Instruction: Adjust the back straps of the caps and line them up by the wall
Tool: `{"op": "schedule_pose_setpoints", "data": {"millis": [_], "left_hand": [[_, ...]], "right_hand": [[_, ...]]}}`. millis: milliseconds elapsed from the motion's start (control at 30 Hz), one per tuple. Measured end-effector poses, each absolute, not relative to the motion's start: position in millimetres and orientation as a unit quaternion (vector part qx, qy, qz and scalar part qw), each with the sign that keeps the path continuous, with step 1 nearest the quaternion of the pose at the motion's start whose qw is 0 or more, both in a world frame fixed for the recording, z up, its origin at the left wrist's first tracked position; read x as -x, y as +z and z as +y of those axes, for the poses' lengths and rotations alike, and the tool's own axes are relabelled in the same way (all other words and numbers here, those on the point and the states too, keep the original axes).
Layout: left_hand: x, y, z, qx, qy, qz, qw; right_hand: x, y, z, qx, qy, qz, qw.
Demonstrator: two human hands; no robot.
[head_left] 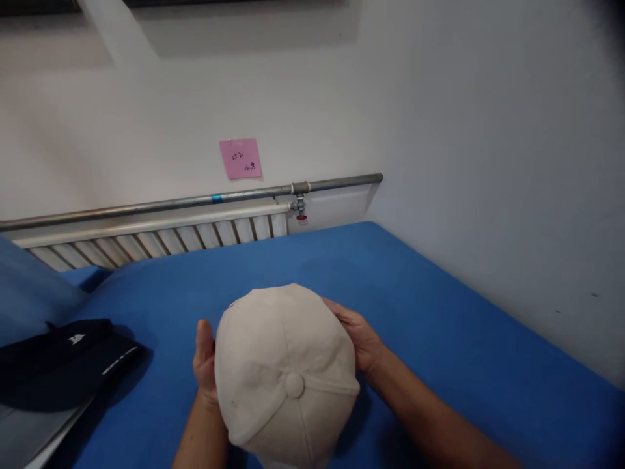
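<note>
A beige baseball cap (273,352) is between my hands over the blue table surface, its crown and cloth-covered button facing me. My left hand (205,365) presses against the cap's left side with the thumb pointing up; its other fingers are hidden behind the cloth. On the opposite side, my right hand (360,335) grips the cap, and its fingertips disappear behind the crown. At the left lies a dark navy cap (63,365) with a small white logo and white lettering along its edge.
The blue cover (439,365) runs up to the wall. Behind it are a white radiator (161,244), a metal pipe (254,193) and a red-handled valve (301,217). A pink note (241,158) sticks to the wall. A grey flat object (34,433) lies under the navy cap.
</note>
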State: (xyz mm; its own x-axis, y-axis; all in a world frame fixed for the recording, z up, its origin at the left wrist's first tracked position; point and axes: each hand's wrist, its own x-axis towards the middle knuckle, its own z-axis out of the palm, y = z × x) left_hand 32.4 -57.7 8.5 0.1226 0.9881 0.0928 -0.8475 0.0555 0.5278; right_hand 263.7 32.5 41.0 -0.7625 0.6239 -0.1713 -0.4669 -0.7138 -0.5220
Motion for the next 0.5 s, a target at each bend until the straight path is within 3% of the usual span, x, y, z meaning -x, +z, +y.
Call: {"op": "schedule_pose_setpoints", "data": {"millis": [200, 500], "left_hand": [[-27.9, 5.7, -59.7, -0.28, 0.603, 0.115, 0.738], [-36.1, 13.1, -44.2, -0.272, 0.594, 0.024, 0.757]], "right_hand": [[-259.4, 37.8, 33.2, 0.17, 0.922, -0.217, 0.273], [-261.2, 33.7, 44.9, 0.163, 0.912, -0.218, 0.307]]}}
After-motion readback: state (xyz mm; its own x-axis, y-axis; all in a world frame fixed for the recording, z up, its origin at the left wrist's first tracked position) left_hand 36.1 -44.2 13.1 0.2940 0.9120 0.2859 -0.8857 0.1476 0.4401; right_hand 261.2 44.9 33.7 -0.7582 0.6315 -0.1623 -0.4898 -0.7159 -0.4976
